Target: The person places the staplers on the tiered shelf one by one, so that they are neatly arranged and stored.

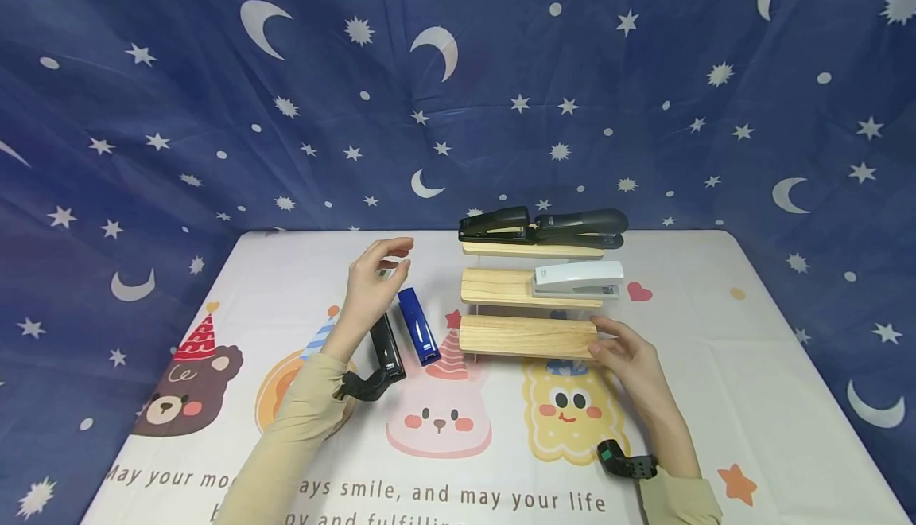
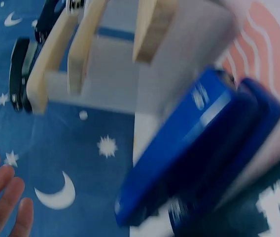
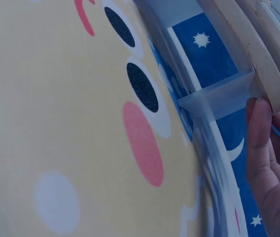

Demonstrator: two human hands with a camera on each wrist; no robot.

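My left hand (image 1: 370,282) is over the far end of a black stapler (image 1: 386,346) that lies on the table, its fingers loosely bent with nothing between them. In the left wrist view its fingers (image 2: 7,202) are apart from the blue stapler (image 2: 189,143), which lies beside the black one. My right hand (image 1: 626,354) pinches the right end of the lowest wooden shelf (image 1: 525,336) of a three-step rack. The right wrist view has thumb and fingers on either side of that board's end (image 3: 273,94).
A white stapler (image 1: 578,279) sits on the right half of the middle shelf (image 1: 494,286). On the top shelf (image 1: 529,250) are two black staplers, a smaller one (image 1: 494,225) and a larger one (image 1: 581,227). Clear side panels (image 3: 219,94) support the boards. A starry blue curtain hangs behind.
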